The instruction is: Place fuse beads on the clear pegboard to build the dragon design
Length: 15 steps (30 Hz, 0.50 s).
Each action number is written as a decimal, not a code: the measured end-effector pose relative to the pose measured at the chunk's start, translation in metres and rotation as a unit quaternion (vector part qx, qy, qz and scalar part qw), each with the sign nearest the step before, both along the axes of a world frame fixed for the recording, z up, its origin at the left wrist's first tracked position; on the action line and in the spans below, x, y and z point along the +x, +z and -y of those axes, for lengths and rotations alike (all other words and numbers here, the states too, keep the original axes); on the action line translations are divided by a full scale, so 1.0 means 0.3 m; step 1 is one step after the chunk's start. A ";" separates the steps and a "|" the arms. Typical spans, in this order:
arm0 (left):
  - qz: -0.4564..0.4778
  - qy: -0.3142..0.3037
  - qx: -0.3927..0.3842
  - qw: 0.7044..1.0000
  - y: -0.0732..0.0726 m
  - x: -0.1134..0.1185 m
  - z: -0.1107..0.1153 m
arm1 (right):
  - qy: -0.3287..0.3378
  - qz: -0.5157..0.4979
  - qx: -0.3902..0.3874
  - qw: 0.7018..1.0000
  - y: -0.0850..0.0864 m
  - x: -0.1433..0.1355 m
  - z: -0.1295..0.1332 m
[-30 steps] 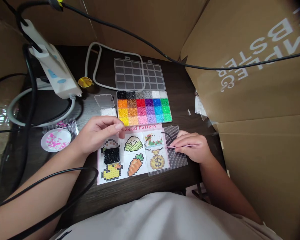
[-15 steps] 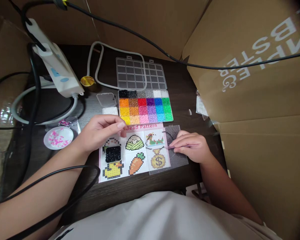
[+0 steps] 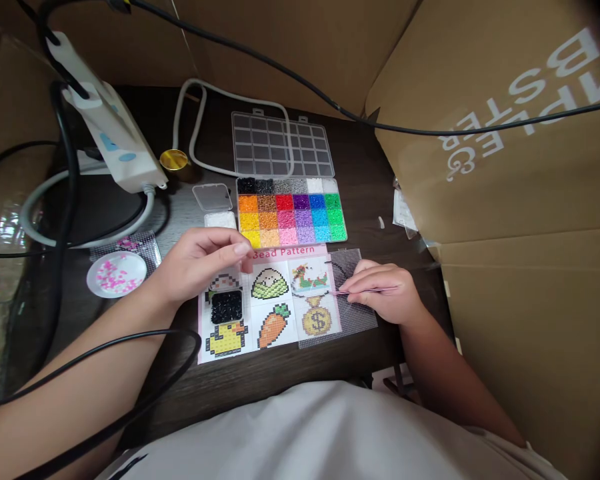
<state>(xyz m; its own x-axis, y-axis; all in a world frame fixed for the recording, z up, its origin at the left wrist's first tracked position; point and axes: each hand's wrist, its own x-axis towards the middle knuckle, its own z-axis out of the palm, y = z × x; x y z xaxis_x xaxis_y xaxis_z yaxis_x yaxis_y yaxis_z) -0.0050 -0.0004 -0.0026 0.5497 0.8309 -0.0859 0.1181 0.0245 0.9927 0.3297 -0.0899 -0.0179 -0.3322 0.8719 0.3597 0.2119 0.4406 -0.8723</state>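
Note:
My right hand [image 3: 383,291] is closed in a pinch on thin pink tweezers [image 3: 338,293]. Their tips point left, low over a clear pegboard [image 3: 361,319] that partly covers the printed bead pattern sheet [image 3: 275,357]. Curved rows of dark beads [image 3: 316,295] lie on the board around the dragon boat picture. My left hand [image 3: 207,260] is closed above the sheet's upper left, thumb against curled fingers. Its fingertips are partly hidden, so anything between them does not show. Just below it, a small clear box of black beads [image 3: 227,307] rests on the sheet.
Behind the sheet stands a compartment box of coloured beads [image 3: 293,212], its clear lid [image 3: 283,145] folded back. A white dish of pink beads [image 3: 117,275], a gold-coloured cup [image 3: 174,161] and a power strip [image 3: 123,150] are at left. Black cables cross above; cardboard walls [image 3: 520,287] surround the table.
Both hands hold nearly the same positions. The whole view has shifted very slightly; no bead or container visibly moved.

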 end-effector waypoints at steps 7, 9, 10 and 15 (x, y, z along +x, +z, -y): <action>0.002 0.002 -0.003 1.000 -0.001 0.002 -0.001 | -0.004 -0.007 -0.007 1.000 0.001 0.000 0.002; 0.000 0.005 -0.003 1.000 -0.001 0.000 0.000 | -0.007 -0.015 -0.011 1.000 0.001 -0.001 0.002; -0.003 0.006 -0.002 1.000 -0.001 -0.001 0.001 | -0.008 -0.019 -0.015 1.000 0.002 0.000 0.003; -0.015 0.008 0.001 1.000 -0.009 -0.009 0.000 | -0.034 -0.053 -0.033 0.997 0.011 0.029 0.006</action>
